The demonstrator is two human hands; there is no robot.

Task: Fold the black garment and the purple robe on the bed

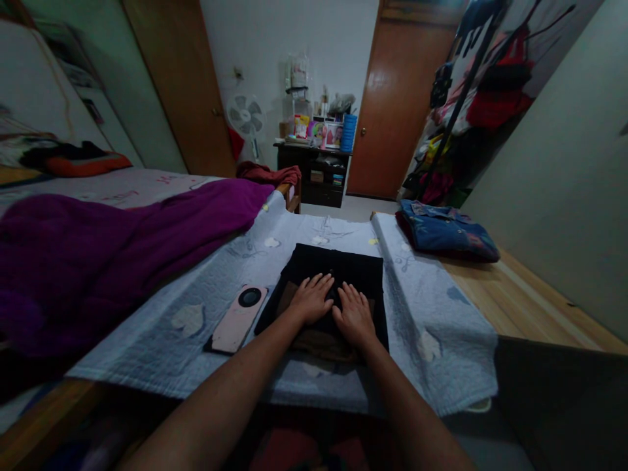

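A black garment (pixel 343 258), partly folded with brown parts showing near its front edge, lies on the pale blue patterned cloth (pixel 314 229). My left hand (pixel 313 299) rests flat on the garment with its fingers stretched out. Beside it, my right hand (pixel 353 314) is also flat on the dark fabric, fingers pointing away from me. Neither hand grips anything. Left of the garment lies a pink phone (pixel 238 319) with a round black camera ring, apart from both hands. What kind of garment it is, I cannot tell.
A folded blue denim garment (pixel 449 229) sits on the wooden surface (pixel 475 294) at right. At left, a purple blanket (pixel 147 229) covers part of a bed. Farther back are a fan (pixel 246 116), a loaded dark cabinet (pixel 318 170) and a brown door (pixel 392 104).
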